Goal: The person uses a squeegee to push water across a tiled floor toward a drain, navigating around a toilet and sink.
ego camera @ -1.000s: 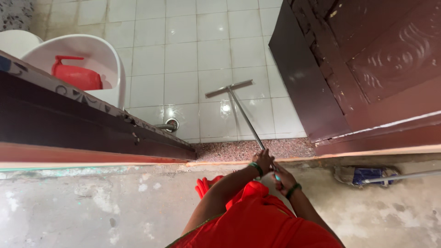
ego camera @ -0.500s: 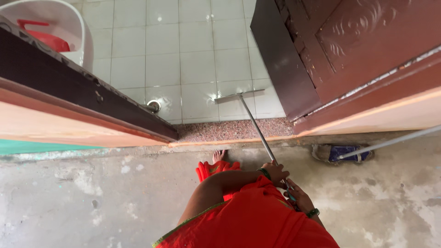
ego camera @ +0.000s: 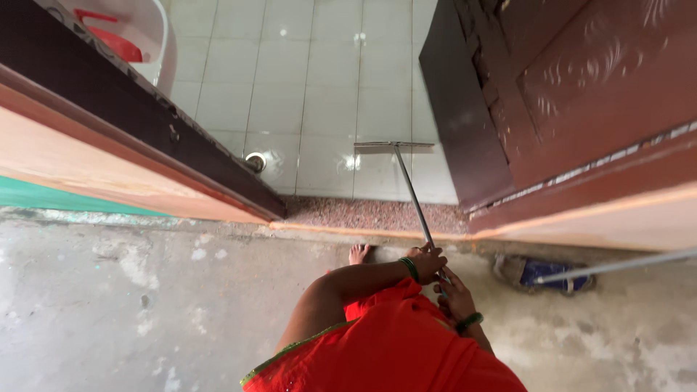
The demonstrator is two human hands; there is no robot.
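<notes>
I grip the thin metal handle of a floor wiper (ego camera: 411,190) with both hands. My left hand (ego camera: 426,261) closes on the handle higher up, just past the speckled stone threshold (ego camera: 370,215). My right hand (ego camera: 454,292) holds the handle's near end, close to my red garment. The wiper's flat blade (ego camera: 393,146) lies on the wet white tiled floor (ego camera: 319,94) inside the doorway. My bare foot (ego camera: 359,253) shows on the concrete by the threshold.
A dark brown door (ego camera: 566,87) stands open on the right, with the door frame (ego camera: 145,138) on the left. A floor drain (ego camera: 255,161) sits near the frame. A white tub with a red jug (ego camera: 116,40) is far left. A mop with a blue head (ego camera: 548,273) lies on the concrete at right.
The wiper blade has shifted a little across the tiles and its handle now stands steeper. My hands stay on the handle. The view has swung slightly to the right.
</notes>
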